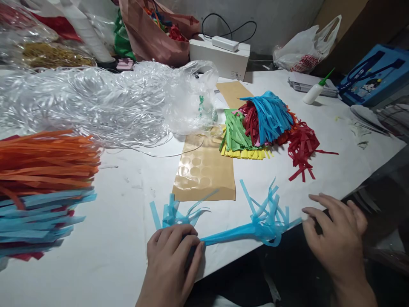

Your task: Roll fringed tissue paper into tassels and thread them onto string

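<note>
A light-blue paper tassel point(227, 234) lies along the table's front edge, its middle drawn into a narrow twist and both ends fringed. My left hand point(174, 256) presses down over the twist near the left fringe, its fingers closed around it. Beyond those fingers the left fringe point(172, 215) spreads out on the table. At the other end, loose strips point(270, 217) curl and cross. My right hand point(335, 234) is off the table edge, thumb and forefinger close together at the tip of one blue strip; its other fingers are extended.
A tan sheet of round clear stickers point(201, 170) lies ahead. Coloured fringed tassels point(275, 117) are piled behind it, beside a dark red tassel point(303, 145). Orange and blue strips point(47, 166) lie left, below white string point(96, 102). A glue bottle point(313, 93) stands back right.
</note>
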Demonstrator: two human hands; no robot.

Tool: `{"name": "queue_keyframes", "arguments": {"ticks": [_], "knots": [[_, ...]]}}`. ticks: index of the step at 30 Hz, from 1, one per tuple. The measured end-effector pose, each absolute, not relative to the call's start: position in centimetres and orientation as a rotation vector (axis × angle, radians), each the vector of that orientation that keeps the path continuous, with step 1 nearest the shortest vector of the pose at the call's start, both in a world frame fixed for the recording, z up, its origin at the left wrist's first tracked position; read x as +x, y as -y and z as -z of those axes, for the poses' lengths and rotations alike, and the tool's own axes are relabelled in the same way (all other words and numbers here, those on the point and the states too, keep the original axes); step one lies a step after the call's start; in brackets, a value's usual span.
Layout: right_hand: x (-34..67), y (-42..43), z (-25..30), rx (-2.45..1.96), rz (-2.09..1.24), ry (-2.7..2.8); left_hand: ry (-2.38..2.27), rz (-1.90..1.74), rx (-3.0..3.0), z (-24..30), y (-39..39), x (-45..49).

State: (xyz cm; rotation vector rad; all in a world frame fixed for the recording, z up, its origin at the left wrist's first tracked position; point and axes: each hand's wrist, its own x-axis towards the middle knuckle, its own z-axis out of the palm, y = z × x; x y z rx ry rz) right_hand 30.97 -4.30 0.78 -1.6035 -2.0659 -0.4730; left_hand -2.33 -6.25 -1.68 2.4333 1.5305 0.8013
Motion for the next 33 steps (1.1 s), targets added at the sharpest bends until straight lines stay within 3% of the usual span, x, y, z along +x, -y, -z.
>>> {"name": "queue_keyframes", "arguments": {"ticks": [5, 10, 23, 27, 33], "knots": [[23.8, 5.5, 0.1, -1.244, -0.077, 2.242, -1.518, -0.794, 2.438, 1.7, 6.5, -2.3], [21.0, 5.5, 1.9, -1.242, -0.288, 2.221, -1.546, -0.818, 2.347, 2.1, 7.0, -2.6], [20.6, 5.7, 2.5, -1.539, -0.131, 2.074, -1.715, -0.765, 2.435, 1.9, 5.7, -2.1], [20.3, 6.1, 2.1, -1.391, -0.008, 2.091, -1.561, -0.786, 2.497, 2.0, 5.7, -2.1], [19.0, 6.3, 2.7, -1.172, -0.134, 2.242, -1.343, -0.715, 2.509, 1.5, 5.7, -1.8]]}}
